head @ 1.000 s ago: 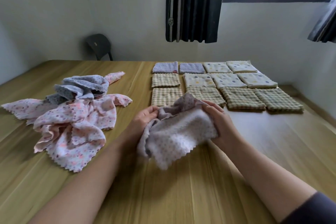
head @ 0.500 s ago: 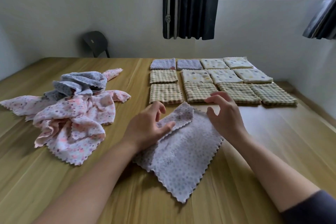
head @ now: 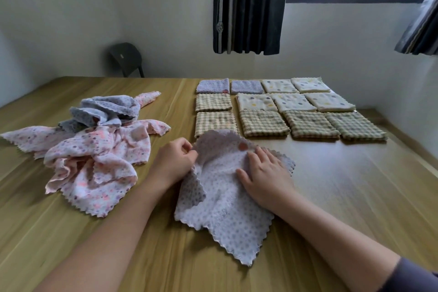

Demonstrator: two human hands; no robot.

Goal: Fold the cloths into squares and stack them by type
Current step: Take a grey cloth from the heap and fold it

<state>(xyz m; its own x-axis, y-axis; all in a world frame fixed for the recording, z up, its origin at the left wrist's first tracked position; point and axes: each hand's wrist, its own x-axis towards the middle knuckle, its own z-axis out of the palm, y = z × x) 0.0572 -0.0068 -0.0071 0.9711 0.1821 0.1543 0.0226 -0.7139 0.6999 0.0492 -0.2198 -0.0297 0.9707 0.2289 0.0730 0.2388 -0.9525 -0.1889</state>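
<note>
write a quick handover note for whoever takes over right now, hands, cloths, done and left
Left hand pinches the left edge of the lilac cloth, lifting it. Right hand presses flat on the same cloth.
The cloth lies open on the table, just in front of the folded squares.
Done: twelve folded squares in rows, lilac, cream dotted and checked.
Left: fold this cloth, then the heap of pink and grey cloths on the left.

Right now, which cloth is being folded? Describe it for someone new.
On the wooden table, between the crumpled pink-and-grey cloth pile and the grid of folded squares, lies a pale lilac dotted cloth with zigzag edges. Only it is half spread, with the left hand pinching its edge and the right hand pressing it flat.
</note>
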